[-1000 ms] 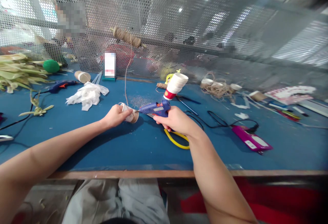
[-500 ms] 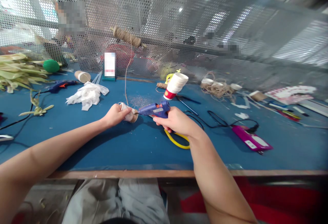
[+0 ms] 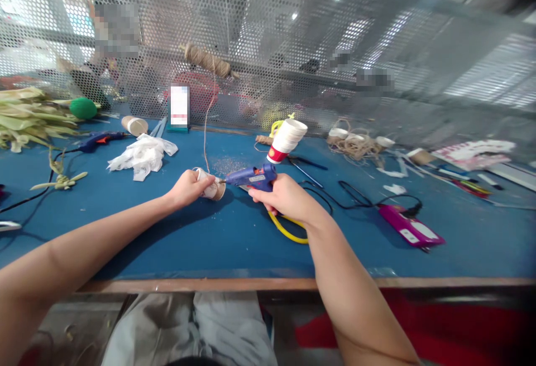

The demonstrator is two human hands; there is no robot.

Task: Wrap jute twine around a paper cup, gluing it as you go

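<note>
My left hand (image 3: pixel 188 188) is closed around a paper cup (image 3: pixel 214 191) lying on its side, partly wrapped in brown twine. From the cup a strand of twine (image 3: pixel 205 137) runs up to a twine spool (image 3: pixel 207 60) at the mesh panel. A blue hot glue gun (image 3: pixel 251 178) is in my right hand (image 3: pixel 281 196), its nozzle at the cup's side; whether it touches I cannot tell. Below that hand lie yellow-handled scissors (image 3: pixel 288 232), partly hidden. Behind the glue gun leans a stack of white and red paper cups (image 3: pixel 288 138).
A crumpled white plastic bag (image 3: pixel 144 155), a second glue gun (image 3: pixel 98 140) and corn husks (image 3: pixel 33 112) lie to the left. On the right are a purple power strip (image 3: pixel 408 226) with a black cable and a tangle of twine (image 3: pixel 355 145). A perforated metal panel (image 3: pixel 259 31) stands behind.
The glue gun's nozzle has shifted slightly up and left along the cup, and my right hand has moved a little with it. My left hand and the cup look almost unmoved.
</note>
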